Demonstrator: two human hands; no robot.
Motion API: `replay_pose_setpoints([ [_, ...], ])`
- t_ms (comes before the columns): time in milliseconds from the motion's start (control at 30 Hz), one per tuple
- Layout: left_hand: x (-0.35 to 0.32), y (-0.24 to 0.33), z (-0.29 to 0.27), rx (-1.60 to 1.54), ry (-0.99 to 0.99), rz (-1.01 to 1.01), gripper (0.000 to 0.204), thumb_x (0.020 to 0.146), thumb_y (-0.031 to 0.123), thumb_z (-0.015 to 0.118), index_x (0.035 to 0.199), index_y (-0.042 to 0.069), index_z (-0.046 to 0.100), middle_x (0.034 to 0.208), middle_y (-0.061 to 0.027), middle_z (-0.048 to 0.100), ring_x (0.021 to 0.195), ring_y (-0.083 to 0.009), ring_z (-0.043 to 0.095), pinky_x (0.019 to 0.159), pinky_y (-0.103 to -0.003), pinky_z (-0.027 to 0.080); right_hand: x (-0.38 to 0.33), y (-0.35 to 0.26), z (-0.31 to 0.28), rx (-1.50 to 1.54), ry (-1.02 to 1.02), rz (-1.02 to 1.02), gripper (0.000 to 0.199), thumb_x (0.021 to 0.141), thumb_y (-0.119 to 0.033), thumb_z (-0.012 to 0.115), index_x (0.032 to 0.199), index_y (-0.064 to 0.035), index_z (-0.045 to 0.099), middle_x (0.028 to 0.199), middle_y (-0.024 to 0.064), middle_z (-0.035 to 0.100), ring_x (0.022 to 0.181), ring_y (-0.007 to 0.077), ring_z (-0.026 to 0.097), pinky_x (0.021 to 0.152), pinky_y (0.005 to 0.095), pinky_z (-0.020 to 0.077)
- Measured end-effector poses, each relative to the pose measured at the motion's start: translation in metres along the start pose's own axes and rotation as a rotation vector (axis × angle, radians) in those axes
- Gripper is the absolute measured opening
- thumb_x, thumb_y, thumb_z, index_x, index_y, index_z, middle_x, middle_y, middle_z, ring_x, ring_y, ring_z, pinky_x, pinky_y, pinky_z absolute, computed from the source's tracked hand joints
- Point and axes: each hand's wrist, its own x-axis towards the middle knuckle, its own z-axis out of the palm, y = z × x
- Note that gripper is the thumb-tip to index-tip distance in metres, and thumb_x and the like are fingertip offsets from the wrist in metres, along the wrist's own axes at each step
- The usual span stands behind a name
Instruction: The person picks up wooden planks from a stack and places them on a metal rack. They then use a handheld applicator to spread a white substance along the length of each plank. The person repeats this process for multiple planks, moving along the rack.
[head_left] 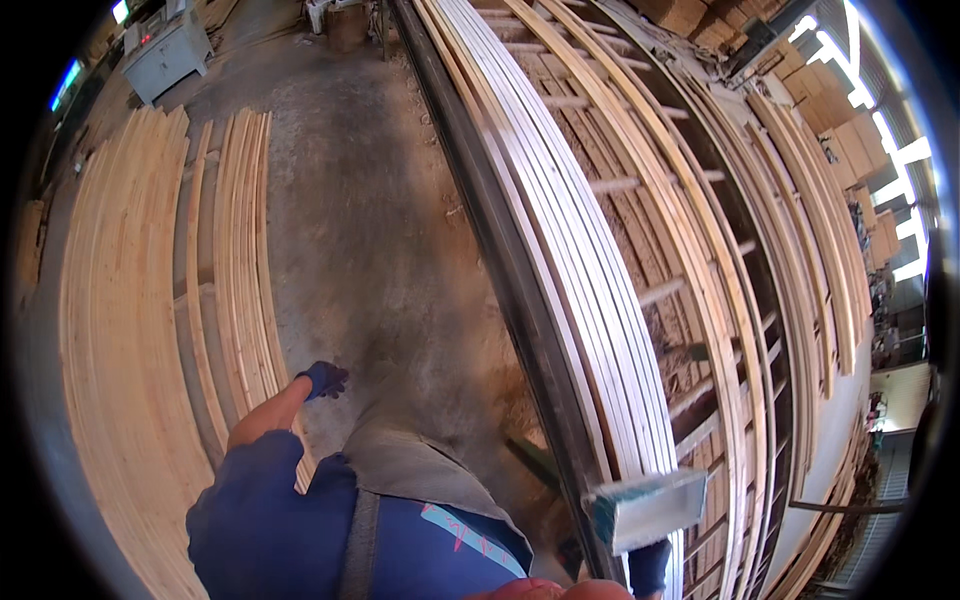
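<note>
Right hand (650,566), dark-gloved, sits low at the near end of the white boards (590,300), its fingers clenched around the end of one white board (645,508) whose cut face is tinted green. Left hand (322,380), also gloved, hangs out over the concrete floor (370,230), well apart from the white boards, fingers curled loosely and gripping nothing. Beyond the left hand, stacks of pale planks (120,300) run along the floor. On the other side of the white boards lies a rack of wooden slats (700,230). Far off, past the planks, stands a grey machine (165,45)
</note>
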Motion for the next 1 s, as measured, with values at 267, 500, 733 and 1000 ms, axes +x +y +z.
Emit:
replay_pose_setpoints([
  [267, 0.047, 0.01, -0.142, -0.327, 0.063, -0.075, 0.035, 0.092, 0.036, 0.055, 0.107, 0.005, 0.062, 0.092, -0.0128, 0.071, 0.063, -0.0215, 0.067, 0.049, -0.034, 0.043, 0.236, -0.236, 0.077, 0.052, -0.067, -0.394, 0.022, 0.087, -0.014, 0.061, 0.102, 0.0006, 0.066, 0.096, 0.0215, 0.069, 0.095, 0.0332, 0.067, 0.077, 0.0399, 0.0509],
  [500, 0.108, 0.107, -0.253, -0.458, 0.16, 0.1, 0.034, 0.09, 0.032, 0.059, 0.1, -0.001, 0.061, 0.087, -0.0158, 0.068, 0.068, -0.0225, 0.066, 0.055, -0.034, 0.05, 0.427, -0.449, 0.151, 0.031, -0.199, -0.443, 0.027, 0.09, -0.013, 0.058, 0.114, -0.0012, 0.06, 0.109, 0.0209, 0.066, 0.106, 0.0317, 0.062, 0.089, 0.0387, 0.0478],
  [733, 0.18, 0.27, -0.367, -0.425, 0.139, 0.332, 0.032, 0.094, 0.031, 0.055, 0.102, 0.001, 0.063, 0.084, -0.0112, 0.069, 0.068, -0.0188, 0.065, 0.056, -0.031, 0.047, 0.629, -0.644, 0.238, -0.199, -0.048, -0.92, 0.028, 0.093, -0.028, 0.051, 0.109, -0.0086, 0.064, 0.1, 0.0233, 0.066, 0.095, 0.0427, 0.062, 0.08, 0.0491, 0.0505],
  [1000, 0.228, 0.315, -0.479, -0.528, 0.127, 0.143, 0.033, 0.093, 0.036, 0.052, 0.104, 0.006, 0.062, 0.085, -0.0102, 0.07, 0.061, -0.018, 0.064, 0.051, -0.031, 0.042, 0.818, -0.895, 0.334, -0.28, -0.068, -0.826, 0.034, 0.087, -0.032, 0.054, 0.104, -0.0057, 0.067, 0.1, 0.0276, 0.064, 0.099, 0.0453, 0.06, 0.082, 0.0518, 0.0496],
])
